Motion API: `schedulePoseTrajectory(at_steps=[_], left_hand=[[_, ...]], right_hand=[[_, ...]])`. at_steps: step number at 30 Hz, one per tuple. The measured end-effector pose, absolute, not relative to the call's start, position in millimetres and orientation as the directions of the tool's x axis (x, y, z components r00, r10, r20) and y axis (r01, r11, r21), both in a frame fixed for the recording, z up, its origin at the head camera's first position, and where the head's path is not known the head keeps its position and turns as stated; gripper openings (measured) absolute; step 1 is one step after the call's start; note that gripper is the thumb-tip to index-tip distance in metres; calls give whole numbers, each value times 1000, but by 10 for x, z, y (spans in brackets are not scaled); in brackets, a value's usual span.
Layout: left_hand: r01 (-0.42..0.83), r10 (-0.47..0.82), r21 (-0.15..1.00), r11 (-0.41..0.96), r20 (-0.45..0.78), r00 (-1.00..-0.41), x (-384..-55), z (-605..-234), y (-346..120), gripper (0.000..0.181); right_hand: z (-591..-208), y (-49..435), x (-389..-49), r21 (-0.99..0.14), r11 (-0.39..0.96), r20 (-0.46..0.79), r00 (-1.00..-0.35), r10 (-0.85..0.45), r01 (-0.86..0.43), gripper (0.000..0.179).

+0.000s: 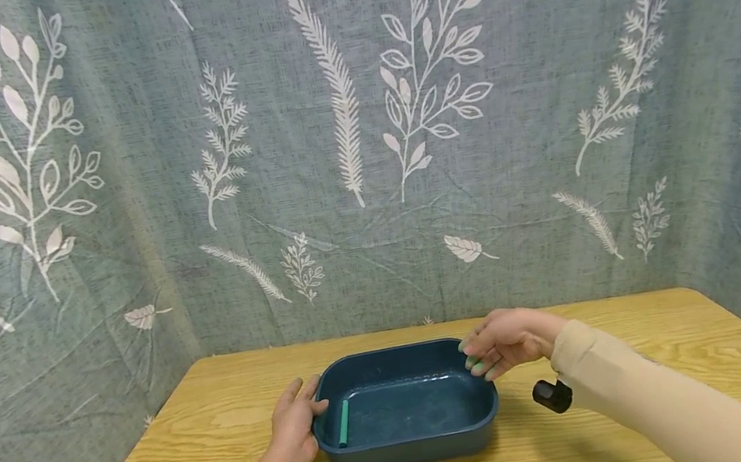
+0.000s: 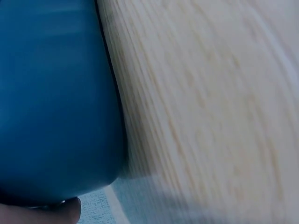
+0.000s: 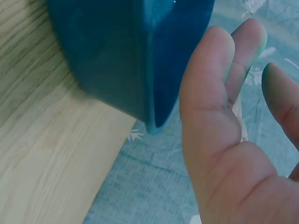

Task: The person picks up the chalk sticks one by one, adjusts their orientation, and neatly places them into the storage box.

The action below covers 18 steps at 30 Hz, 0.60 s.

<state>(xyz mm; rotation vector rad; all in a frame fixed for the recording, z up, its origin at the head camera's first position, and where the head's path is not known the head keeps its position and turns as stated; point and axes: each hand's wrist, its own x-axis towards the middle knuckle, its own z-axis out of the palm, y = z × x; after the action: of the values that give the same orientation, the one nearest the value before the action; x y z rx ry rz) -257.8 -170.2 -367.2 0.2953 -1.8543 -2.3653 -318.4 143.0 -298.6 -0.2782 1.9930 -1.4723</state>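
A dark blue rectangular tub (image 1: pixel 410 452) with rounded corners sits on the wooden table. Inside it, near the left end, lies a thin green stick (image 1: pixel 343 423). My left hand (image 1: pixel 291 425) grips the tub's left end, thumb over the rim and fingers along the outside. In the left wrist view a fingertip (image 2: pixel 63 212) shows at the edge of the tub wall (image 2: pixel 56 102). At the far right corner of the rim, my right hand (image 1: pixel 508 342) hovers with fingers loosely bent, holding nothing visible. Pale green tints its fingertips (image 3: pixel 250 35) in the right wrist view.
Light wood grain covers the table (image 1: pixel 228 429). A blue-grey curtain (image 1: pixel 376 277) with white leaf prints hangs behind it and along both sides. Below the right wrist is a black camera (image 1: pixel 552 396).
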Motion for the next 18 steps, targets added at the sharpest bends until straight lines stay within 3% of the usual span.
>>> schedulePoseTrajectory(at_steps=[6,13,18], left_hand=[[-20,-218,971,-240,-74,-973,-2576,-3669,-1704,78],[-28,-209,973,-229,-78,-975,-2577,-3667,-1694,78],[-33,-219,974,-225,-84,-972,-2583,-3669,-1697,78]], right_hand=[[-3033,1543,-3142,-926,326,-351,-761,-546,193,30],[-3097,1677,-3101,-932,315,-333,-769,-546,180,40],[-3125,1767,-3079,-938,301,-319,-776,-544,174,37]])
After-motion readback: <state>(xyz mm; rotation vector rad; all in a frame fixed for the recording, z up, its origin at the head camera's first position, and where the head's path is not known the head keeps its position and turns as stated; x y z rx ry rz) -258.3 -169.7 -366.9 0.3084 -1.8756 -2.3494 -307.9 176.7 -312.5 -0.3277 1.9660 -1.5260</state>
